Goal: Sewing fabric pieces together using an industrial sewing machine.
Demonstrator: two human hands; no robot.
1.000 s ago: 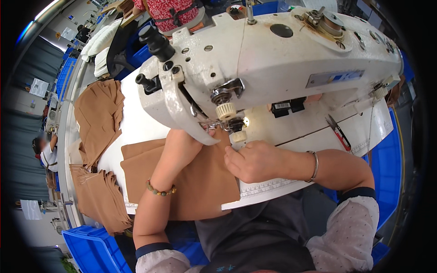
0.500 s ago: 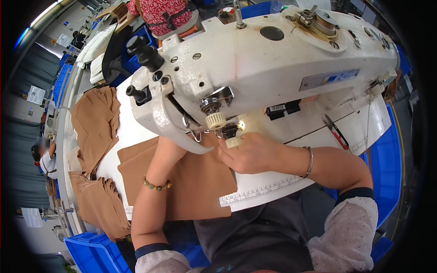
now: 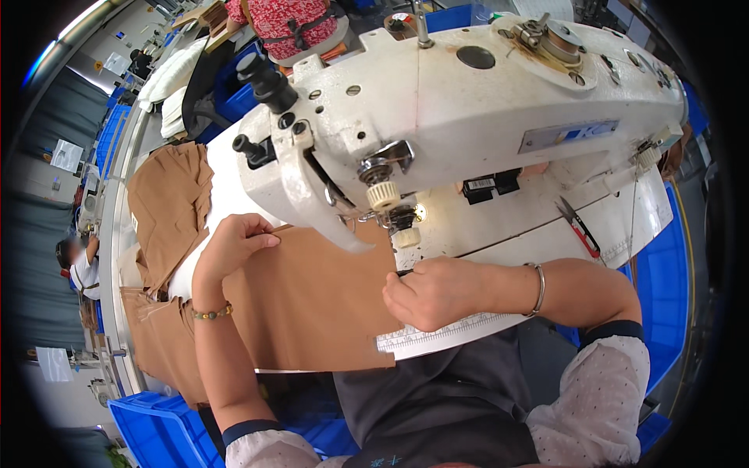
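A brown fabric piece (image 3: pixel 316 300) lies flat on the white sewing machine bed, its far edge close to the presser foot area. My left hand (image 3: pixel 234 249) is closed in a pinch at the fabric's far left corner. My right hand (image 3: pixel 433 292) is closed at the fabric's right edge, nearer to me than the needle. A small dark tip (image 3: pixel 404 272) shows at its fingers; what it belongs to is hidden. Above the fabric stands the white sewing machine (image 3: pixel 468 101), its needle mostly hidden behind the head and a cream knob (image 3: pixel 406 237).
Stacks of brown fabric pieces (image 3: pixel 168 203) lie at the left. Red-handled thread snips (image 3: pixel 579 230) and a small black box (image 3: pixel 479 189) rest on the bed at right. A ruler strip (image 3: pixel 445 329) runs along the near edge. Blue bins (image 3: pixel 160 425) flank the table.
My left hand has moved left and out from under the machine head to the fabric's corner. My right hand has come nearer to me, away from the needle. The fabric has been spread flatter.
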